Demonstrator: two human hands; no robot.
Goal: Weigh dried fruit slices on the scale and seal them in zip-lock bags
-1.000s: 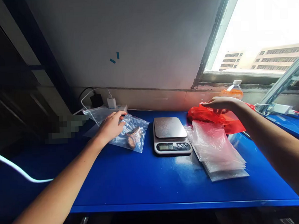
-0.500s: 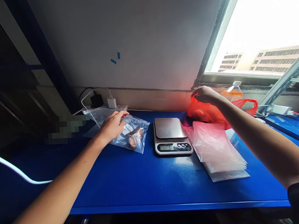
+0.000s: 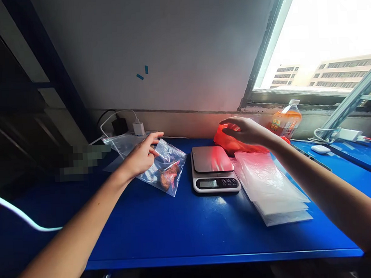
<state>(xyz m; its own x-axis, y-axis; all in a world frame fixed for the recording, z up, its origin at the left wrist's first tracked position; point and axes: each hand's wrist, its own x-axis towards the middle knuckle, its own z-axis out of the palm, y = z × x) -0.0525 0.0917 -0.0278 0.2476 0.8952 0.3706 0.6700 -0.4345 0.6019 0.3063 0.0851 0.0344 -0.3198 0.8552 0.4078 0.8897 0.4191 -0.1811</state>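
My left hand (image 3: 140, 156) rests over a clear zip bag (image 3: 150, 173), fingers stretched out and apart. In that bag's near right corner lies a brown, lumpy piece (image 3: 169, 175) whose kind I cannot make out. My right hand (image 3: 245, 131) grips the top of a red plastic bag (image 3: 227, 144), thumb and fingers around its film; the bag's contents are hidden. Between the hands stands a digital kitchen scale (image 3: 216, 170), its steel plate bare and reflecting red. A stack of clear plastic bags (image 3: 274, 192) lies right of the scale, under my right forearm.
An orange drink bottle (image 3: 286, 120) stands by the window behind my right arm. A white charger (image 3: 138, 127) with a cable sits at the wall. Farther right are a power strip (image 3: 347, 135) and a white earbud-type case (image 3: 320, 149) on the blue table (image 3: 177, 233).
My right hand has moved left, bringing the red bag along toward the scale's back corner. The bottle now shows more fully. My left hand has shifted slightly on the zip bag.
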